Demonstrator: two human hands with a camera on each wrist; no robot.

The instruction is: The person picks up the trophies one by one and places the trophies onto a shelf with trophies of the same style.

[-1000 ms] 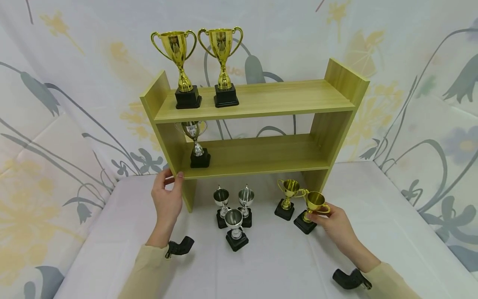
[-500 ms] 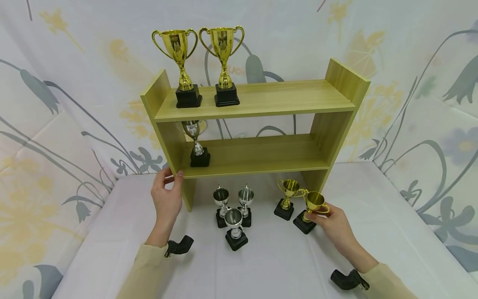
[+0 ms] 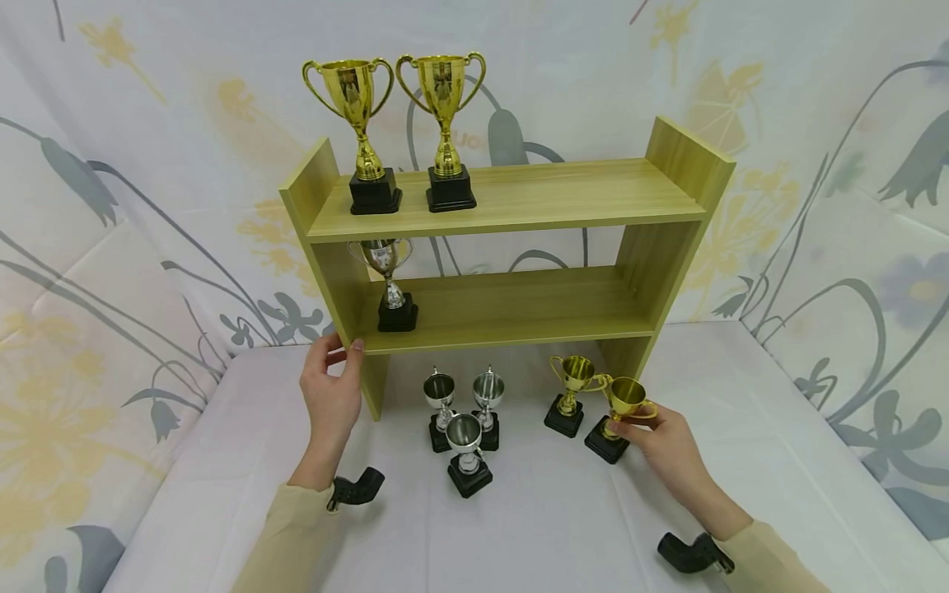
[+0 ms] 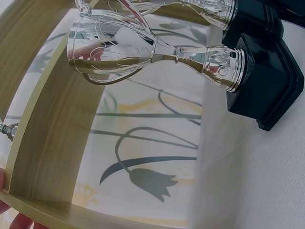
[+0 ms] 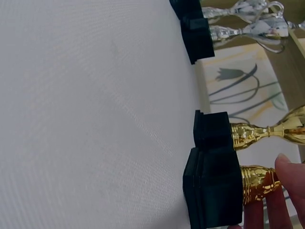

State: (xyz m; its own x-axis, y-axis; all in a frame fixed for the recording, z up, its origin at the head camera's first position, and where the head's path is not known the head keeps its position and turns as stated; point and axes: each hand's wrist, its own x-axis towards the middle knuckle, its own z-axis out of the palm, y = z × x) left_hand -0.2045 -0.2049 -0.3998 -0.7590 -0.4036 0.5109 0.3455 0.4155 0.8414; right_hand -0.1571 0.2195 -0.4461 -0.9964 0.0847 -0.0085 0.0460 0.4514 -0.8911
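Note:
My right hand [image 3: 652,432] pinches a small gold trophy [image 3: 621,408] by its cup and stem; its black base [image 5: 212,193] stands on the white table, and my fingertips [image 5: 281,191] lie on the stem. A second small gold trophy [image 3: 569,394] stands just left of it. My left hand [image 3: 331,387] grips the lower left front corner of the wooden shelf unit [image 3: 511,202]. Three small silver trophies [image 3: 463,420] stand between my hands; one silver trophy [image 4: 157,52] fills the left wrist view.
Two tall gold trophies [image 3: 396,123] stand on the top shelf at the left. A silver trophy [image 3: 391,284] sits on the lower shelf at the left. The table [image 3: 534,527] is covered in white cloth, with a floral backdrop [image 3: 111,206] behind and at both sides.
The gold trophy in my right hand has shifted very slightly; my left hand has stayed on the shelf corner.

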